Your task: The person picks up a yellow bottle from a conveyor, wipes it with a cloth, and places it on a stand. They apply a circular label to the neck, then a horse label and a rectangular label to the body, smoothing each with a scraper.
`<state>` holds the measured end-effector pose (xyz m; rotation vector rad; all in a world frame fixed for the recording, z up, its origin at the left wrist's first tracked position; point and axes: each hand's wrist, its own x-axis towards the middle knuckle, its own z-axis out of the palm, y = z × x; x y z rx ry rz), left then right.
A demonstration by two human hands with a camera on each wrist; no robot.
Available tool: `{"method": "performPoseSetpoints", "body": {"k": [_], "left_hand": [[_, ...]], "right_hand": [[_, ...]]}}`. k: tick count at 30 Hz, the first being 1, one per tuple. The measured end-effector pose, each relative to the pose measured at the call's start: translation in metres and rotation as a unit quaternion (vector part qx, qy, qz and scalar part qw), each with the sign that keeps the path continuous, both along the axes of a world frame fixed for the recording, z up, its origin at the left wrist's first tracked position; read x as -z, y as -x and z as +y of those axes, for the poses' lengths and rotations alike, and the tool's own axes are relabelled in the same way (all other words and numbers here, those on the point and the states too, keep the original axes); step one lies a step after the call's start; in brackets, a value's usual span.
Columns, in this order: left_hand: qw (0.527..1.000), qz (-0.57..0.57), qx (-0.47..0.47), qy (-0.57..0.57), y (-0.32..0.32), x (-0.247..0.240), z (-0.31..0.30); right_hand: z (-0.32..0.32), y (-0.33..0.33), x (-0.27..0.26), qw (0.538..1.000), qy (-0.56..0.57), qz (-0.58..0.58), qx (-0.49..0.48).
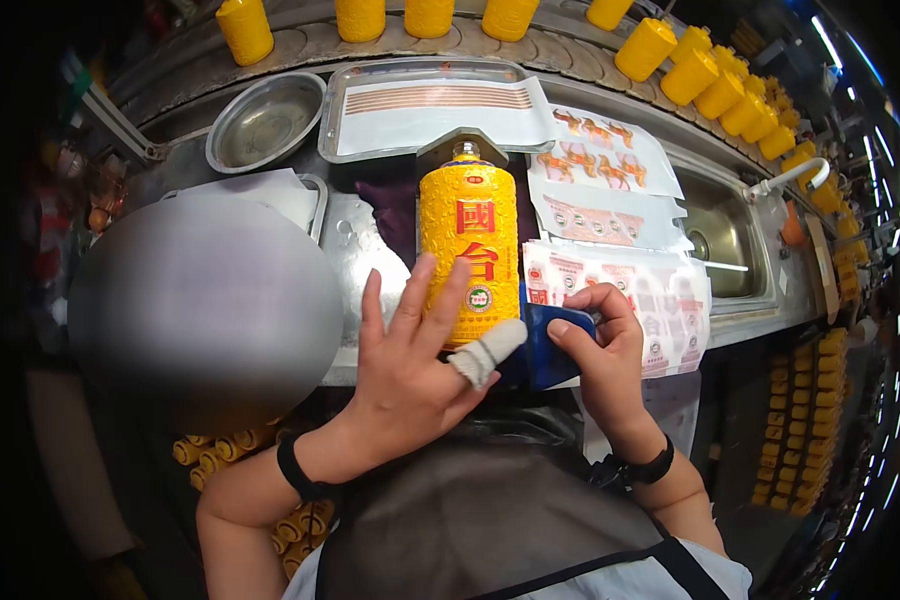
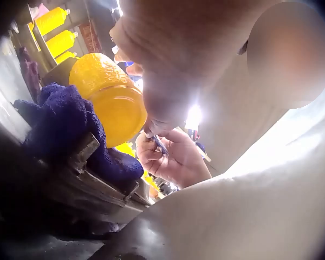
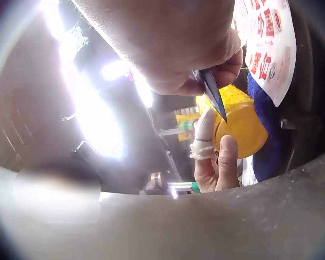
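A yellow textured bottle (image 1: 438, 225) with red characters and a round green emblem lies on its back, neck away from me. My left hand (image 1: 405, 380) rests over its lower end, fingers spread and mostly straight. A white cover (image 1: 488, 352) wraps the left index finger, which reaches across the bottle's base corner. In my right hand (image 1: 615, 365) a flat blue scraper (image 1: 552, 368) is pinched between thumb and fingers, right beside the bottle's lower right side. The right wrist view shows the scraper's thin edge (image 3: 215, 97) close to the bottle base (image 3: 244, 132).
Printed label sheets (image 1: 680, 300) lie at the right, before a steel sink (image 1: 715, 235). Behind stand a tray (image 1: 335, 130) with a striped sheet and a metal bowl (image 1: 265, 120). A purple-blue cloth (image 2: 59, 122) lies under the bottle. Yellow bottles (image 1: 245, 30) line the conveyor.
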<state>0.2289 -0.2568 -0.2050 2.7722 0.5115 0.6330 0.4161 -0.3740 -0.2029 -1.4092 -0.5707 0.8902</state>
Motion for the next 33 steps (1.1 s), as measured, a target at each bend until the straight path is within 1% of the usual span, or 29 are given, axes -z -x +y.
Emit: {"method": "performPoseSetpoints", "body": {"k": [2, 5, 7, 9, 11, 13, 14, 15, 17, 18, 20, 21, 22, 24, 25, 26, 27, 29, 30, 31, 33], "left_hand": [[1.000, -0.008, -0.021, 0.019, 0.010, 0.007, -0.002], [0.996, -0.006, -0.062, 0.061, 0.026, 0.014, -0.008], [0.993, -0.010, -0.075, 0.095, 0.031, 0.014, -0.008], [0.992, -0.004, -0.081, 0.096, 0.036, 0.013, -0.009], [0.989, -0.007, -0.083, 0.120, 0.042, 0.018, -0.007], [0.987, -0.015, -0.101, 0.128, 0.040, 0.014, -0.001], [0.984, -0.065, -0.105, 0.131, 0.035, 0.012, 0.007], [0.978, -0.110, -0.115, 0.135, 0.032, 0.009, 0.015], [0.939, -0.185, -0.127, 0.260, 0.021, 0.003, 0.041], [0.911, -0.219, -0.134, 0.322, 0.013, -0.001, 0.054], [0.883, -0.255, -0.114, 0.378, -0.014, -0.016, 0.081], [0.875, -0.242, -0.117, 0.402, -0.024, -0.011, 0.100], [0.867, -0.230, -0.123, 0.424, -0.033, 0.000, 0.121], [0.858, -0.157, -0.133, 0.470, -0.041, 0.029, 0.156], [0.851, -0.121, -0.142, 0.491, -0.043, 0.034, 0.166], [0.849, -0.118, -0.135, 0.497, -0.047, 0.038, 0.169], [0.847, -0.112, -0.127, 0.503, -0.053, 0.033, 0.163], [0.809, -0.052, -0.162, 0.563, -0.066, 0.009, 0.150], [0.779, -0.080, -0.141, 0.606, -0.072, 0.004, 0.144], [0.744, -0.112, -0.124, 0.647, -0.075, 0.005, 0.142], [0.770, -0.081, -0.129, 0.620, -0.075, 0.025, 0.157]], "right_hand": [[0.004, 0.008, -0.012, 1.000, -0.017, -0.004, -0.012], [0.011, 0.018, -0.013, 0.998, -0.008, -0.034, -0.049], [0.011, 0.018, 0.005, 0.998, -0.008, -0.055, -0.041], [0.003, 0.007, 0.002, 0.994, 0.097, 0.000, -0.056], [-0.003, -0.004, 0.037, 0.994, 0.035, -0.096, -0.041], [-0.005, -0.011, 0.025, 0.998, 0.055, 0.022, -0.020], [-0.005, -0.014, 0.024, 1.000, 0.009, 0.019, -0.014], [-0.004, -0.019, 0.021, 1.000, -0.012, 0.011, -0.007], [0.000, -0.019, 0.021, 0.999, -0.051, 0.003, -0.008], [0.002, -0.018, 0.022, 0.996, -0.070, 0.046, -0.011], [0.005, -0.026, 0.028, 0.995, -0.049, 0.067, -0.047], [0.004, -0.029, 0.031, 0.994, -0.037, 0.078, -0.064], [-0.001, -0.031, 0.034, 0.996, 0.007, 0.047, -0.080], [-0.013, -0.025, 0.018, 0.992, 0.055, -0.063, -0.095], [-0.017, -0.023, 0.009, 0.985, 0.075, -0.117, -0.106], [-0.021, -0.025, 0.005, 0.956, 0.106, -0.239, -0.136], [-0.015, -0.021, 0.009, 0.933, 0.081, -0.326, -0.130], [-0.007, -0.009, 0.020, 0.866, 0.027, -0.487, -0.111], [0.002, -0.004, -0.001, 0.863, 0.146, -0.437, -0.206], [0.013, 0.001, 0.007, 0.846, 0.163, -0.465, -0.204], [0.033, 0.003, 0.030, 0.868, 0.099, -0.455, -0.173]]}}
